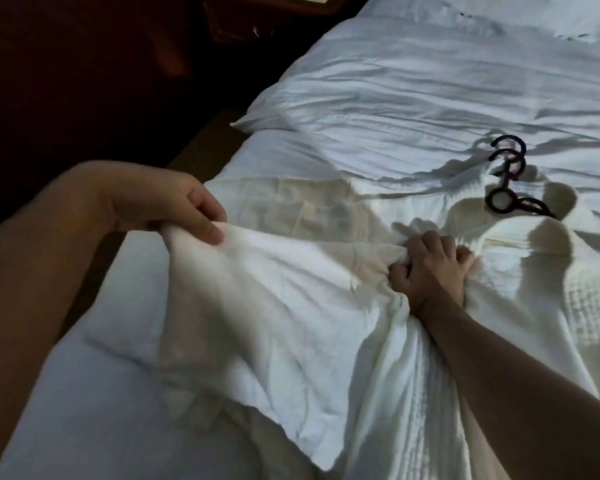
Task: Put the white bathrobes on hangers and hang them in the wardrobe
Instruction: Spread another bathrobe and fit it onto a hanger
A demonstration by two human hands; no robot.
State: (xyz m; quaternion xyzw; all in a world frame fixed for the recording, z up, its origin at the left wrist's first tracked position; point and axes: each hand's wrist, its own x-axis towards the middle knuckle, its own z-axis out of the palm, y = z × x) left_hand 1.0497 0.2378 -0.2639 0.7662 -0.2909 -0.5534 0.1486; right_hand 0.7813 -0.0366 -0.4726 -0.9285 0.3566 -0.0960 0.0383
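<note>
From the head view we see a white bathrobe (274, 306) spread over the bed's wrinkled white duvet (413, 81) and stretched taut between both hands. The left hand (174, 202) pinches a smooth, thin edge between thumb and curled fingers. The right hand (433, 271) clenches a bunched fistful of cloth. At the right the fabric is waffle-woven. The robe's long axis runs from the near bottom edge up and rightward, toward dark hangers (515, 201) with curved hooks, lying on its far folds.
</note>
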